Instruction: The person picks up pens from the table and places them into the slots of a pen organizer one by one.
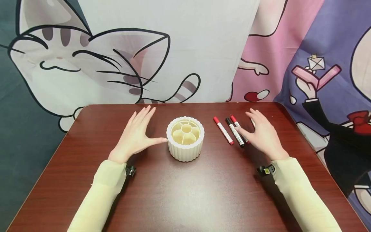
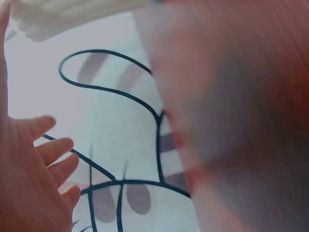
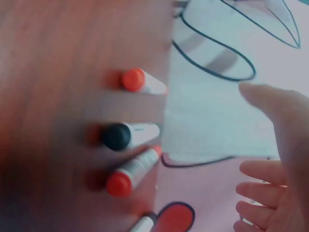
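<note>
Fingers (image 1: 147,119) of the left hand (image 1: 131,141) are spread, thumb at the rim of the upright pot (image 1: 185,153), contact unclear. Those of the right hand (image 1: 265,137), thumb apart, are empty over the markers. Right of the pot on the worktop (image 1: 191,193), a red marker (image 1: 223,131), black marker (image 1: 233,130) and second red marker (image 3: 137,168) slant from far left to near right; a fourth marker (image 3: 143,224) is partly hidden. Barrel print is illegible.

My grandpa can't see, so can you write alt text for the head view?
A person's left hand and right hand hover over a brown table, with a round white divided holder between them. Red and black markers lie near the right hand.
</note>
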Demonstrator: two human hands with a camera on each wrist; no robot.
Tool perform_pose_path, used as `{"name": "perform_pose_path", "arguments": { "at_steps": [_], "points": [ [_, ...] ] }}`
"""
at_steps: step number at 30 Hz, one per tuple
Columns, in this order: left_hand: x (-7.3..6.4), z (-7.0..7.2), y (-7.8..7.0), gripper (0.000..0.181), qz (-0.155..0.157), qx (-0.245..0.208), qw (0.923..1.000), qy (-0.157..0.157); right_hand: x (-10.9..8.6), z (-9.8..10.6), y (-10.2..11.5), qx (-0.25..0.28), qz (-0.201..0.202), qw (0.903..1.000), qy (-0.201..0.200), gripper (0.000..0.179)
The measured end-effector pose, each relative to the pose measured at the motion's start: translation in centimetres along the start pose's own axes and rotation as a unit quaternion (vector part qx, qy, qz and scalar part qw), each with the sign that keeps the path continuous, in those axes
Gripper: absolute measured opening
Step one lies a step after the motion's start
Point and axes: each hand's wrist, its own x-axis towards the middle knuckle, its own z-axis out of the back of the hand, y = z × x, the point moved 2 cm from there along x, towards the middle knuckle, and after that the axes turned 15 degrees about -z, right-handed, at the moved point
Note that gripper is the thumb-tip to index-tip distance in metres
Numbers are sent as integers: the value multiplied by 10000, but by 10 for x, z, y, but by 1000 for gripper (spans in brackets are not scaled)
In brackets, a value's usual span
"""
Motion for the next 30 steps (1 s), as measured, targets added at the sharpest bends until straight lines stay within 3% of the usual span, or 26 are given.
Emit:
{"name": "perform_pose_path", "arguments": {
  "at_steps": [6,10,14,21,30],
  "points": [
    [7,7,-16,114,126,-978,9930,-644,3,24,-16,642,-629,9954,-326,71],
    [10,6,-28,111,389,-1668,9823,-762,7,33,-29,808,-951,9916,-347,67],
    [14,1,-37,109,416,-2107,9732,-817,12,34,-42,897,-1145,9890,-253,65],
    [19,-12,-49,109,296,-2431,9660,-823,19,27,-59,745,-1370,9878,-61,61],
    [24,-24,-60,116,23,-2700,9601,-733,24,9,-80,290,-1454,9874,551,51]
  ]
}}
